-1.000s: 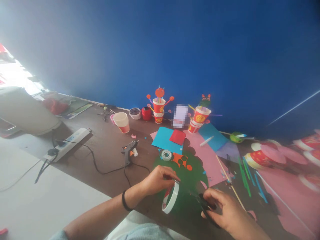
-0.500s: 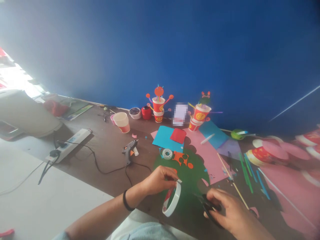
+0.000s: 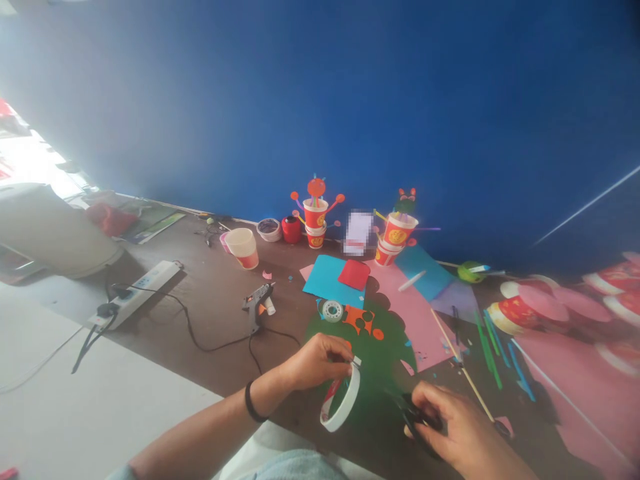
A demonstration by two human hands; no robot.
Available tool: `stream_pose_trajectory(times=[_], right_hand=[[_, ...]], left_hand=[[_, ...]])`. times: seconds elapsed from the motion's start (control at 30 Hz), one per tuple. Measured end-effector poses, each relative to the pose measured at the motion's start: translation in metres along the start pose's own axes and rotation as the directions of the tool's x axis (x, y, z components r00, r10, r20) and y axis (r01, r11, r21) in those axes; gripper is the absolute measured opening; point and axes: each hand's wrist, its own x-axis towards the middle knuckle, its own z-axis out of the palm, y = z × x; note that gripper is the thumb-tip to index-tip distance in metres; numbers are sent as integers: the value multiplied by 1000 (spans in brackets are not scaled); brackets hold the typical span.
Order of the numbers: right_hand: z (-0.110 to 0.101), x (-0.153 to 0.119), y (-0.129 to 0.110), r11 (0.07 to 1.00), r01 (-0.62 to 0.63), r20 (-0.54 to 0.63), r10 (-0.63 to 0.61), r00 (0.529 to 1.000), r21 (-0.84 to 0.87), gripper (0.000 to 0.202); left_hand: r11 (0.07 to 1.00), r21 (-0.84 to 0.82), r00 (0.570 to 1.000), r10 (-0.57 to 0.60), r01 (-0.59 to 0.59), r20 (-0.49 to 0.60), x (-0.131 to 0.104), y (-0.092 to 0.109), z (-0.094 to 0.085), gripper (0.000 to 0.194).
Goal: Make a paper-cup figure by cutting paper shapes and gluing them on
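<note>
My left hand [image 3: 323,362] pinches the end of a white paper ring [image 3: 344,408], whose inner side shows some red. The ring hangs below the fingertips, over a dark green paper [image 3: 377,360]. To the right, my right hand [image 3: 443,417] is closed round the handles of black scissors [image 3: 417,419], with the blades towards the ring but apart from it. Beyond my left hand lie a white tape roll [image 3: 333,311], an orange sheet with round holes [image 3: 357,319] and an orange disc [image 3: 378,335].
A glue gun [image 3: 257,303] and power strip [image 3: 145,290] lie left, joined by cable. Two cup figures [image 3: 315,215] [image 3: 399,230] stand at the back near a white cup [image 3: 242,249]. Pink paper [image 3: 425,327], a stick [image 3: 465,367] and green straws [image 3: 487,353] lie right.
The view has shifted slightly. Both hands keep their hold, and the white ring hangs a little further left, its loop slightly turned.
</note>
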Motion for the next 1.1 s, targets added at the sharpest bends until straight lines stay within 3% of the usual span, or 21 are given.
stream_pose_trajectory(times=[0.3, 0.5, 0.6, 0.73, 0.9, 1.0, 1.1], right_hand=[[7, 2, 11, 990, 10, 75, -20, 997, 141, 11], [14, 4, 13, 965, 12, 57, -28, 998, 261, 15], [16, 3, 17, 974, 7, 41, -17, 999, 228, 14], [15, -1, 24, 999, 48, -129, -46, 991, 13, 3], [11, -6, 30, 990, 83, -396, -122, 910, -116, 7], [11, -8, 33, 984, 130, -426, -170, 889, -121, 9], [12, -9, 36, 985, 155, -385, -171, 907, -72, 7]], left_hand=[[999, 47, 999, 19, -21, 31, 3, 0, 0, 13], [997, 82, 999, 9, -12, 38, 5, -2, 0, 12], [996, 79, 998, 38, -42, 48, 7, 0, 0, 13], [975, 198, 992, 83, -101, 97, 13, 7, -5, 17], [945, 296, 980, 86, -138, 180, 23, 14, -10, 23], [978, 174, 978, 81, -115, 192, 27, 15, -10, 29], [987, 97, 977, 108, -128, 185, 29, 18, -9, 32]])
